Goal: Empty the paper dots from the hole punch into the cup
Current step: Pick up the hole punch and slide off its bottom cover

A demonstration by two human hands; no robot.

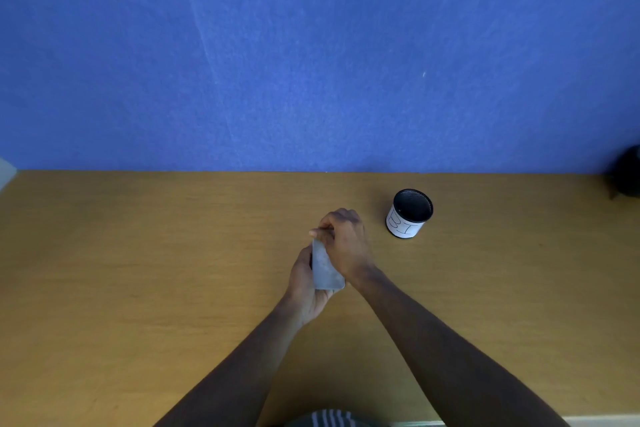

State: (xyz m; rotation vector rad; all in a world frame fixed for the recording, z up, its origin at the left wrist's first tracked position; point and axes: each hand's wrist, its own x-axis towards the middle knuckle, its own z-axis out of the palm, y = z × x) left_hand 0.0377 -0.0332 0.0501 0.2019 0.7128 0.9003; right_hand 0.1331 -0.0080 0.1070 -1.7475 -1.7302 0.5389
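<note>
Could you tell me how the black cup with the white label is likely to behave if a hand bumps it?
The cup stands upright, apparently empty, so it is probably light and would slide or tip easily. Being round, it would likely roll on the table once tipped.

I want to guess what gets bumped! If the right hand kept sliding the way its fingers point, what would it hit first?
The right hand points up-left, away from the cup. Beyond the hole punch it grips, only bare table, then the blue wall. Depth is hard to judge.
</note>
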